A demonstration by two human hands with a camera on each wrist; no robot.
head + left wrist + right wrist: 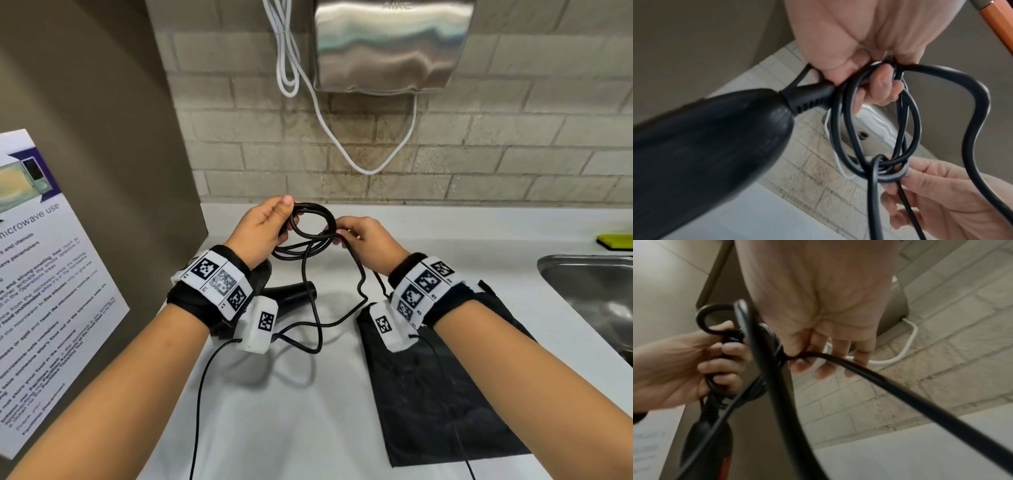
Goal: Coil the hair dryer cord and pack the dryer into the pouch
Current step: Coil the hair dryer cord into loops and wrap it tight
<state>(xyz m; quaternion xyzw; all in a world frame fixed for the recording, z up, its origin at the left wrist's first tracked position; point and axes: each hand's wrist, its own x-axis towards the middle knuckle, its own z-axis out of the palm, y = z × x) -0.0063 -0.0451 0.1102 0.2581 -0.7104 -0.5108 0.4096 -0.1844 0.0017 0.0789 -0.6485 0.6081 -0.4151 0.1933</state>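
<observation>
Cord [313, 219] coils gripped by both hands; dryer [294, 291] mostly hidden behind left wrist; pouch [445, 394] partly covered

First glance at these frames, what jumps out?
The black cord, bunched into loops and held above the white counter between both hands: the left hand grips the loops, the right hand pinches a strand wrapped around them. Behind them, a steel hand dryer hangs on the tiled wall with a white cable drooping below it. A flat black pouch lies under the right wrist.
</observation>
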